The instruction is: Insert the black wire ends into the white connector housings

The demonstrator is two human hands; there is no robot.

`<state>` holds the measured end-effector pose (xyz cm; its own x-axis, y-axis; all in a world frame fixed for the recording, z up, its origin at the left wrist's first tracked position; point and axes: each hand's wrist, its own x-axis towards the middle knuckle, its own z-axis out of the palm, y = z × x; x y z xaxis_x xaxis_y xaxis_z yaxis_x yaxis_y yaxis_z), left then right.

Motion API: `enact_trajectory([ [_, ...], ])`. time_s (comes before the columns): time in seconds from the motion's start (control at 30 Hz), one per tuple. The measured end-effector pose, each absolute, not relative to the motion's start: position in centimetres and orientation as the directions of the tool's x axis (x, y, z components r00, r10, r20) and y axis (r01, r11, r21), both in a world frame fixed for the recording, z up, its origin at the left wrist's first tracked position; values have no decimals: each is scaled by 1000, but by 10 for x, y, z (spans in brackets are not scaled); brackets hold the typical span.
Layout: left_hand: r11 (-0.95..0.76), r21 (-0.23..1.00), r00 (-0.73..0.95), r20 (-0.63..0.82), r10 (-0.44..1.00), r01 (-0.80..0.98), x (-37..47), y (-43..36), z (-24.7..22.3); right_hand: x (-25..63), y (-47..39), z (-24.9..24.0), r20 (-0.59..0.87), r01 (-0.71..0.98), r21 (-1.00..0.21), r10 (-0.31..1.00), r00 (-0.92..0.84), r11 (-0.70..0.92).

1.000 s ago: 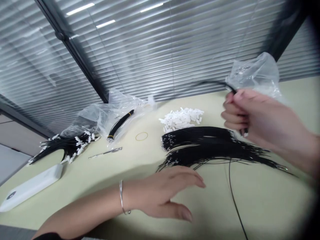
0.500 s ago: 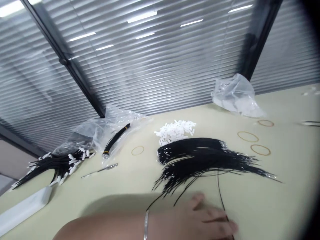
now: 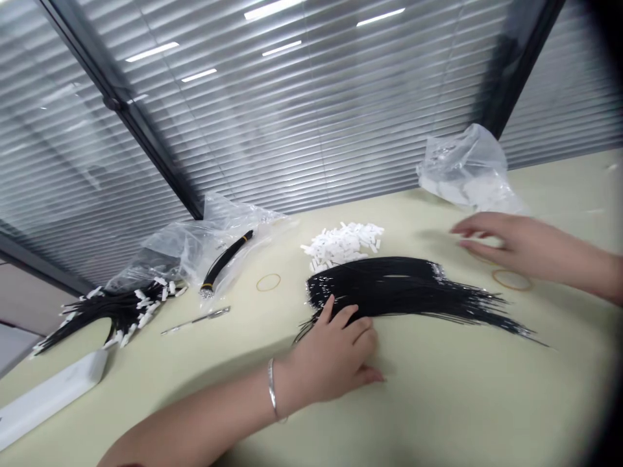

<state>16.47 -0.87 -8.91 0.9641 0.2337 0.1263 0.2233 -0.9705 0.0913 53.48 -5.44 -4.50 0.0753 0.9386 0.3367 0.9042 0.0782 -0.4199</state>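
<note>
A thick spread of black wires (image 3: 389,285) with shiny metal tips lies on the table. My left hand (image 3: 341,347), with a silver bangle on its wrist, rests its spread fingertips on the near left part of these wires. The thumb points away to the right, apart from them. Above the table on the right is my right hand (image 3: 506,243), empty, thumb and fingers apart, close to a rubber band (image 3: 512,279). White plastic connector pieces (image 3: 341,243) are heaped just behind the wires.
At the left lie black wires with white connectors (image 3: 121,311) and a long white block (image 3: 53,395). A pen-like tool (image 3: 197,320), a banded wire bundle (image 3: 226,263) on a clear bag (image 3: 170,250) and another rubber band (image 3: 268,282) are nearby. Another clear bag (image 3: 470,172) stands back right, before the blinds.
My left hand has moved up and left from the table's near edge onto the wires. My right hand has come into view from the right. Stray wires along the near side are now gathered closer.
</note>
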Motion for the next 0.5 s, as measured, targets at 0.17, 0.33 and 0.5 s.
enact_trajectory([
  [0.17, -960, 226, 974, 121, 194, 163, 161, -22, -83, 505, 54, -77, 221, 865, -320, 918, -329, 386],
  [0.33, -599, 796, 932, 153, 328, 81, 161, -47, -63, 500, 79, -83, 159, 817, -374, 898, -410, 439],
  [0.5, -226, 933, 842, -125, 525, 280, 158, -52, -63, 480, 51, -53, 183, 818, -469, 942, -280, 334],
])
